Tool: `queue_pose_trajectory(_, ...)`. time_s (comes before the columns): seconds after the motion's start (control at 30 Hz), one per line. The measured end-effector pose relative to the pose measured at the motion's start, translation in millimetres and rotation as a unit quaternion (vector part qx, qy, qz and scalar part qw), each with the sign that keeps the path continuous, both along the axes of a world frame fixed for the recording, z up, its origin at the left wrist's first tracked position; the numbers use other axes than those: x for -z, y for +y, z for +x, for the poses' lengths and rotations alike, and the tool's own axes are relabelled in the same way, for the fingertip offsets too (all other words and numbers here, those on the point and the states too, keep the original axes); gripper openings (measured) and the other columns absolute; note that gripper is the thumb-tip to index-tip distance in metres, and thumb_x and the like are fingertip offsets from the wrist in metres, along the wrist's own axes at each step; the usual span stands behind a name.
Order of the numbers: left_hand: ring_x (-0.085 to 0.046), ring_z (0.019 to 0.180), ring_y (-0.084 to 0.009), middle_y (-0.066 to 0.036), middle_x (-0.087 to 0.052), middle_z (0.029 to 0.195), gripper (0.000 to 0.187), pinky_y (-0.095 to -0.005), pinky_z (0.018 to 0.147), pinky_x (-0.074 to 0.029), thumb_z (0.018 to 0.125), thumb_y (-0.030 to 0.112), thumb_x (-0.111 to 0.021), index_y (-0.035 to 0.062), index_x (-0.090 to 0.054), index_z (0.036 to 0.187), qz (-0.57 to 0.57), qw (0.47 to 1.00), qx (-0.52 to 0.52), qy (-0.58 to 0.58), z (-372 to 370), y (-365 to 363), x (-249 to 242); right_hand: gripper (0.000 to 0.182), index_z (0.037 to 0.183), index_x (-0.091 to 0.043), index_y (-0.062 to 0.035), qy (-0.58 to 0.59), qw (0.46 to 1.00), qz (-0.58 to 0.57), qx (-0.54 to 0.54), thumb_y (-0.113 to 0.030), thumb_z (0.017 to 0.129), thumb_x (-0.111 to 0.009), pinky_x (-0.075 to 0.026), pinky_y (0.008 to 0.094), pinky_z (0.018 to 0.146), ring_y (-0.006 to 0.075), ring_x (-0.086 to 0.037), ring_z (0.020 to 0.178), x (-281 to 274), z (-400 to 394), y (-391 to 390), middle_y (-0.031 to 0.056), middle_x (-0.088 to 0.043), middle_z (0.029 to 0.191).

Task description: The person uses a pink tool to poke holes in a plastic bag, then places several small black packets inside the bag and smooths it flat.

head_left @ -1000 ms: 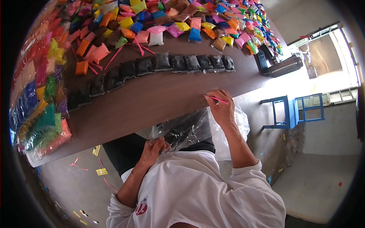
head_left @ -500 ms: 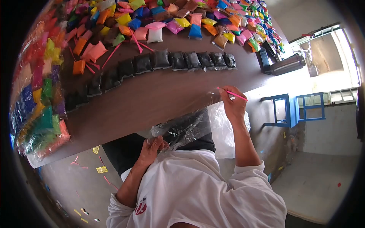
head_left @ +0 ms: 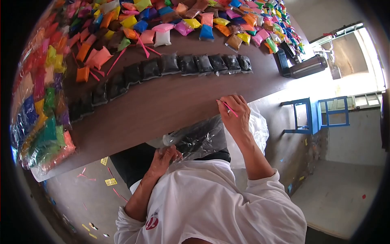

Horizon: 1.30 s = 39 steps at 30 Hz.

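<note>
My left hand, low by my waist, is closed on the near edge of a clear plastic bag that spreads over my lap. Above the bag's right end, just off the table edge, my right hand pinches a thin pink stick between thumb and fingers. A whitish translucent bag hangs behind the right wrist. Beyond my hands, a curved row of black packets lies along the brown table.
Many small coloured packets are heaped at the table's far side. A large clear bag of coloured packets stands at the left. A metal flask lies at the right end, and a blue stool is beyond the table.
My right hand has moved left and slightly down, nearer the clear bag, with the pink stick now tilted more steeply. My left hand stays nearly in place on the bag.
</note>
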<state>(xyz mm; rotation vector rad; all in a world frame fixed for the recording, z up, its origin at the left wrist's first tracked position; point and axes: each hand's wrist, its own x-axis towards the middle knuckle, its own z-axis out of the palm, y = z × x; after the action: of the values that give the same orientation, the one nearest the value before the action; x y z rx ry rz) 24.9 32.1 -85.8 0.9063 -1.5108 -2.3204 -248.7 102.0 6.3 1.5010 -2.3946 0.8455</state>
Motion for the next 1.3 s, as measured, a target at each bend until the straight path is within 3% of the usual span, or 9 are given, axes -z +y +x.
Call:
queue_pose_trajectory(0.1,-0.06,0.075,-0.0161,-0.006,-0.056,0.066,0.056,-0.0325,0.068,-0.046,0.102,0.046,-0.05,0.0012,-0.056,0.069,-0.052,0.999,0.012,-0.012,-4.6,-0.5,-7.5,0.007,0.085,-0.066,-0.0066,0.044,0.998,-0.023,0.044,-0.009,0.082,-0.071,-0.049,0.0413,0.074,0.0314,-0.062,0.081,11.2,-11.3,-4.8,0.009,-0.067,0.086)
queue_pose_trajectory(0.2,-0.06,0.074,-0.0157,-0.007,-0.058,0.068,0.056,-0.0325,0.067,-0.046,0.102,0.045,-0.05,0.0009,-0.057,0.069,-0.067,0.997,0.032,-0.018,-2.1,-2.8,-14.2,0.007,0.083,-0.068,-0.0057,-0.076,0.995,-0.036,0.046,-0.011,0.082,-0.073,-0.05,0.0405,0.072,0.0307,-0.064,0.08,4.2,-25.2,-2.2,0.0099,-0.068,0.083)
queue_pose_trajectory(0.33,-0.06,0.075,-0.0161,-0.006,-0.057,0.067,0.054,-0.033,0.067,-0.046,0.102,0.044,-0.05,0.0013,-0.056,0.07,-0.027,1.0,-0.01,-0.01,8.1,2.3,0.5,0.007,0.085,-0.07,-0.0052,-0.118,0.991,-0.04,0.038,-0.009,0.08,-0.075,-0.051,0.0386,0.074,0.0291,-0.065,0.081,-7.6,-18.7,10.0,0.0092,-0.069,0.082)
queue_pose_trajectory(0.53,-0.061,0.074,-0.0168,-0.004,-0.053,0.065,0.051,-0.033,0.067,-0.046,0.103,0.042,-0.051,0.0021,-0.055,0.072,-0.007,1.0,-0.004,0.015,3.3,-1.2,3.6,0.008,0.085,-0.07,-0.0063,-0.078,0.995,-0.045,-0.043,-0.008,0.079,-0.075,-0.051,0.0384,0.076,0.0278,-0.064,0.085,-10.8,13.5,8.8,0.0071,-0.069,0.086)
queue_pose_trajectory(0.9,-0.06,0.073,-0.0161,-0.005,-0.053,0.064,0.053,-0.0333,0.067,-0.047,0.102,0.044,-0.052,0.0018,-0.055,0.069,0.003,1.0,-0.017,0.013,-1.1,-0.9,1.9,0.01,0.086,-0.067,-0.0059,-0.022,0.999,-0.04,-0.021,-0.005,0.079,-0.074,-0.05,0.0409,0.072,0.0309,-0.061,0.08,6.9,0.3,7.7,0.0075,-0.067,0.088)
queue_pose_trajectory(1.0,-0.06,0.074,-0.0162,-0.005,-0.054,0.065,0.055,-0.0327,0.069,-0.047,0.102,0.044,-0.053,0.0014,-0.055,0.067,-0.019,0.999,0.01,-0.032,-2.3,-3.7,-7.9,0.009,0.084,-0.066,-0.0055,-0.015,0.999,-0.037,-0.014,-0.005,0.079,-0.073,-0.05,0.0408,0.072,0.0314,-0.062,0.079,5.0,-4.3,5.2,0.0082,-0.068,0.087)
queue_pose_trajectory(1.3,-0.059,0.074,-0.017,-0.006,-0.053,0.064,0.057,-0.0332,0.072,-0.048,0.103,0.043,-0.051,-0.0006,-0.053,0.066,-0.03,0.999,0.017,0.008,-3.3,1.4,-10.8,0.009,0.088,-0.065,-0.0061,0.014,0.998,-0.019,0.05,-0.009,0.081,-0.071,-0.049,0.0424,0.075,0.0326,-0.062,0.079,10.7,-7.2,-1.2,0.0098,-0.067,0.085)
